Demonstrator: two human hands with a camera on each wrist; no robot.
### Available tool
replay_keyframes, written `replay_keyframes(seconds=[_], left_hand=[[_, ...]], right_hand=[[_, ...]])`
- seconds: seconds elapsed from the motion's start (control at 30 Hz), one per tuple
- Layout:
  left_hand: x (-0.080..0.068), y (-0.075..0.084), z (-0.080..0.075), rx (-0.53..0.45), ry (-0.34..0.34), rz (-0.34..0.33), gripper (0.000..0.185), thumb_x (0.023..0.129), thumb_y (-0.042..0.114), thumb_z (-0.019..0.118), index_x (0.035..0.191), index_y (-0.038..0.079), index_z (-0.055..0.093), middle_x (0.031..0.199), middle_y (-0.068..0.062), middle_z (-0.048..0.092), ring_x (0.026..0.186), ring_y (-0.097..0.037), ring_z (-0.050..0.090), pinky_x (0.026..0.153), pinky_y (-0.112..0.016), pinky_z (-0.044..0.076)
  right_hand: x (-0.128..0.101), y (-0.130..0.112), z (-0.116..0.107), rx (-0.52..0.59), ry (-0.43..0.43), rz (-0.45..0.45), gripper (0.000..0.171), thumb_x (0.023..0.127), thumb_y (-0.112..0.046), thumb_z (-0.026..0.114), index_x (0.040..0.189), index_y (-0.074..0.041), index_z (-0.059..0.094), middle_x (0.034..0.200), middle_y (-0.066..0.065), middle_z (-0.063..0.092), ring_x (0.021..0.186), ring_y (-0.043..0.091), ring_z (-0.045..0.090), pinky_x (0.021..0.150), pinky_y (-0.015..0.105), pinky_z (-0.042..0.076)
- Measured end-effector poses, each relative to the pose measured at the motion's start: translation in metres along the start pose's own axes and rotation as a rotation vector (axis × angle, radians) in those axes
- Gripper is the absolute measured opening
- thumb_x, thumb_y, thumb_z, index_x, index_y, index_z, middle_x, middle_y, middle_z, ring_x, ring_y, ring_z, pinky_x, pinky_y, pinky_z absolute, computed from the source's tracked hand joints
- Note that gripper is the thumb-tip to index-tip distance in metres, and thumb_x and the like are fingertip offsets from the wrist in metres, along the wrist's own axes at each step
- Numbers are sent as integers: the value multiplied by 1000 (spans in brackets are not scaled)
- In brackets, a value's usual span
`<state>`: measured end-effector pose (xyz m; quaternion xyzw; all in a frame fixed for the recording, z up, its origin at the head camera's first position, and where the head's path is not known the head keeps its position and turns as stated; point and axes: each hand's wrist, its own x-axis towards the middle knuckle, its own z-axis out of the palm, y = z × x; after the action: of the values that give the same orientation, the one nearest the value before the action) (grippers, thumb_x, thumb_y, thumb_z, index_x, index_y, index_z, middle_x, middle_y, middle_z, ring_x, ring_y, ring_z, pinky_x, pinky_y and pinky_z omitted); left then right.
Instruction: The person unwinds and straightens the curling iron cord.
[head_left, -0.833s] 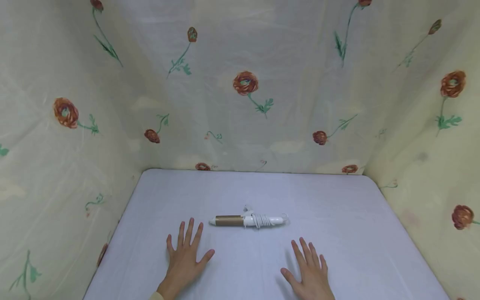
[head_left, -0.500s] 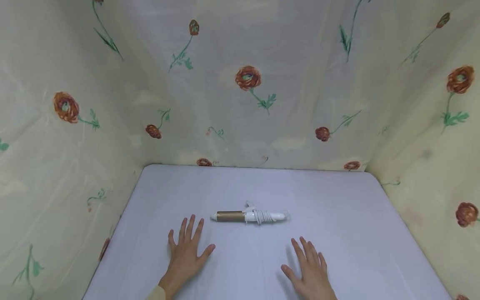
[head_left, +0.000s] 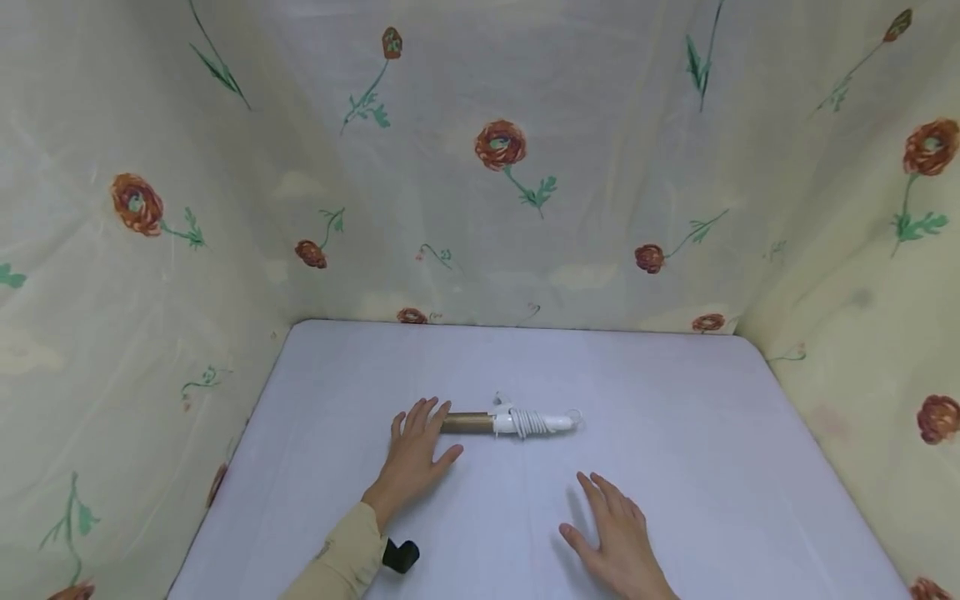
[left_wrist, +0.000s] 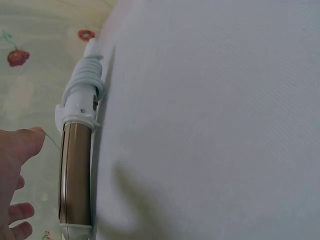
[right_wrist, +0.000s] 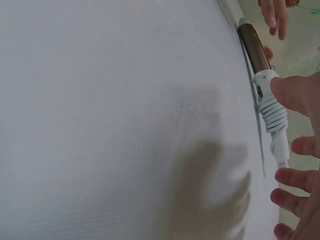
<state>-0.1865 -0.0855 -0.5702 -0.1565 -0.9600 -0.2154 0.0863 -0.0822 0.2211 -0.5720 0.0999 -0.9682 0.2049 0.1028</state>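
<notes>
A curling iron (head_left: 510, 422) lies crosswise on the pale table (head_left: 675, 400), its bronze barrel (head_left: 467, 422) to the left and its white handle (head_left: 536, 422), wound with its cord, to the right. My left hand (head_left: 416, 446) reaches over the barrel's left tip with fingers straight and spread, gripping nothing. The left wrist view shows the barrel (left_wrist: 75, 175) beside my thumb (left_wrist: 22, 144), with a gap between them. My right hand (head_left: 611, 525) lies flat and spread on the cloth, nearer than the handle and apart from it. In the right wrist view the curling iron (right_wrist: 265, 85) lies just past my fingers (right_wrist: 300, 92).
Floral curtain walls (head_left: 495, 167) close in the table at the back, left and right. A small black wrist mount (head_left: 400, 554) shows by my left sleeve (head_left: 341, 562). The cloth (head_left: 480, 533) covers the whole tabletop.
My left hand has moved forward from the cloth to the barrel's left tip. The right hand has stayed almost where it was. The curling iron has not moved.
</notes>
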Motion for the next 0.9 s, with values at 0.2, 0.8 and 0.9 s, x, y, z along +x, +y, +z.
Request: replay_keyframes(seconds=[0.2,0.8,0.9], left_hand=[[25,7,18,11,-60,62,69,90,48,58,146,15,35,148,-10,39,140,-30,30,110,-58,18],[39,3,58,28,6,16,48,88,46,61,129,22,54,120,0,58,113,-21,50,99,-52,28],[40,5,59,-16,27,8,46,87,46,63,127,22,57,115,-1,59,107,-21,52,97,-53,28]], right_hand=[[-2,-5,2,37,-36,-8,66,81,-34,73,135,-7,46,132,17,53,122,36,47,94,62,30],[2,-18,12,135,37,-187,47,79,-13,75,123,-10,56,119,5,58,108,24,57,86,54,44],[6,-21,8,136,10,-165,44,81,-13,73,122,-12,57,114,0,61,105,18,59,86,47,46]])
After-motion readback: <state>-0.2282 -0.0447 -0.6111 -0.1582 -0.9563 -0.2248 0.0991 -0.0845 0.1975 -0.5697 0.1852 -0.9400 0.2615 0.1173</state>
